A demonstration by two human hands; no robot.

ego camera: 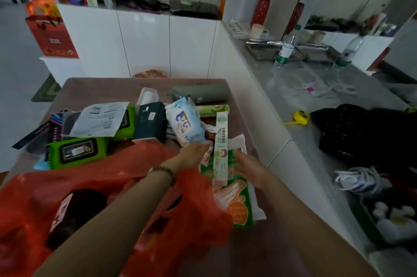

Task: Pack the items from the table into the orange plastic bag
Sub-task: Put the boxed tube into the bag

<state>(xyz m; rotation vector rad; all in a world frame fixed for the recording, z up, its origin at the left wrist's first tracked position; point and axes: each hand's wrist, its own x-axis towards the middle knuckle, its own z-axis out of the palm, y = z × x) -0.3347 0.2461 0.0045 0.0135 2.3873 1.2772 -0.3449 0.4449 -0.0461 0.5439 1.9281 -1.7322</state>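
Head view: the orange plastic bag (56, 186) slumps at seven o'clock on the table (90, 87), mouth gaping, a dark pack (74, 209) inside, the left forearm crossing over it. The left hand (194, 152) stretches toward one o'clock, fingers straight, tips at the near end of the blue-and-white wipes pack (184, 124), nothing gripped. The right hand (248, 168), at three o'clock of it, lies flat and released beside the long green-and-white box (221, 148), which rests on the glove packet (237, 200). Mid-pack, I'd say, reaching for the next item. Next, fingers must close round one and swing it back to seven o'clock, into the bag.
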